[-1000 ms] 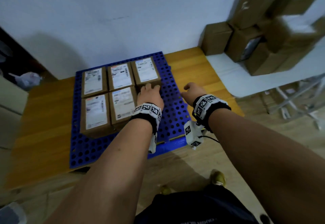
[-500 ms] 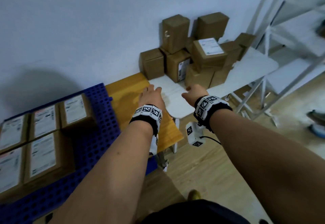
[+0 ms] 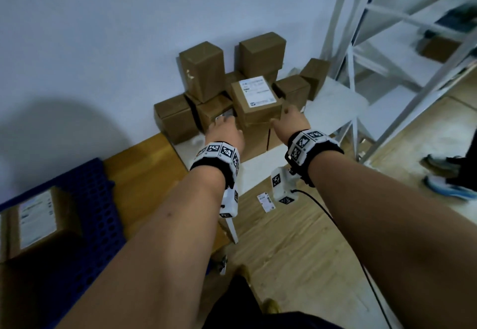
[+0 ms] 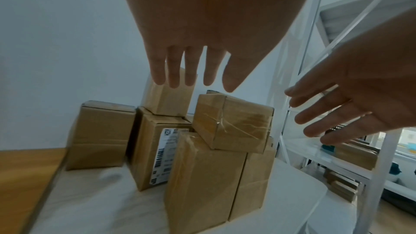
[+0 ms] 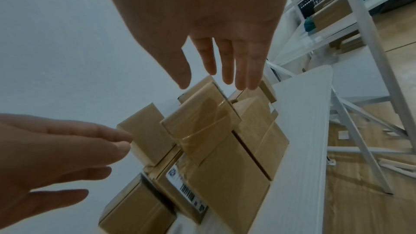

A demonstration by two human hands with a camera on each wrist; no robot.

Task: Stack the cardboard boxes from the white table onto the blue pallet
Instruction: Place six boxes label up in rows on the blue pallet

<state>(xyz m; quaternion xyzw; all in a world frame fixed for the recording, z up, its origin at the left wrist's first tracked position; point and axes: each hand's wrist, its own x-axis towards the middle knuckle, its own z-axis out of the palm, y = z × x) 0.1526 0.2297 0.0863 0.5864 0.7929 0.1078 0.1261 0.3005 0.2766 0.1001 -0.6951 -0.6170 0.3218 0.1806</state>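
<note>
Head view: at 8 o'clock the blue pallet (image 3: 85, 199) holds a placed box (image 3: 38, 221); both hands have swung away from it. At 12 o'clock, left hand (image 3: 224, 132) and right hand (image 3: 291, 122), fingers straight and empty, flank the labelled box (image 3: 255, 101) topping the white bench (image 3: 333, 101) pile, so another pickup is likely.

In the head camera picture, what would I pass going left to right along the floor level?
Labelled box on the pallet → blue pallet → wooden platform → white table → white shelf frame → another person's shoes.
</note>
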